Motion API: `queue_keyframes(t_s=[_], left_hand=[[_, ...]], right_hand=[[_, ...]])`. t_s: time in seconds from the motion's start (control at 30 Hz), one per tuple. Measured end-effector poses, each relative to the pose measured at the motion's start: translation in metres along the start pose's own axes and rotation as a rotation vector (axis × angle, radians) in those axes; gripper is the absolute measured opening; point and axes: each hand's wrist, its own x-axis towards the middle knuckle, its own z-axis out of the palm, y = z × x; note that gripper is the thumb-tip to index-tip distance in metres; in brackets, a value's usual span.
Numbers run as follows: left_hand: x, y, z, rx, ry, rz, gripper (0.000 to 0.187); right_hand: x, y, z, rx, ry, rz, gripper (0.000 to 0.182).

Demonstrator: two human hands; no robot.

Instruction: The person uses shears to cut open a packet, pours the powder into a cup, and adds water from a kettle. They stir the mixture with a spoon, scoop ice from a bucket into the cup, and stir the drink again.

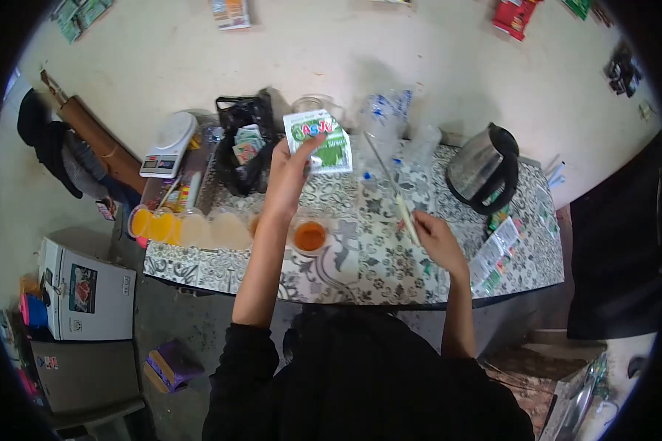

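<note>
My left hand (293,167) is raised above the patterned table (331,283), pinching a green and white sachet (331,153) by its left side. To the right, my right hand (435,239) is closed round the pale handle of a knife (407,219), whose blade points up and away to the left. Between my arms sits a clear cup with orange-red powder (310,236). A row of cups, two with yellow contents (163,226) and others pale (228,230), runs left of it, partly behind my left forearm.
A black bag with sachets (244,151) and a white scale (171,151) stand at the back left. Clear plastic bags (385,117) lie at the back. On the right are an electric kettle (482,169) and opened wrappers (495,253).
</note>
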Motion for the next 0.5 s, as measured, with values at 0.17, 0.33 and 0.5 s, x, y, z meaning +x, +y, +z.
queue_keyframes(t_s=[0.17,0.33,0.5], left_hand=[[-0.049,-0.076,0.043,0.088,-0.048,-0.045,0.020],[-0.075,-0.146,0.076,0.118,-0.123,-0.110,0.024],[-0.082,-0.160,0.104,0.128,-0.027,-0.121,0.022]], right_hand=[[-0.060,0.047,0.006,-0.338,-0.083,0.263,0.034],[-0.060,0.114,0.035,-0.521,0.053,0.037,0.038],[-0.048,0.126,0.030,-0.459,-0.045,0.047,0.038]])
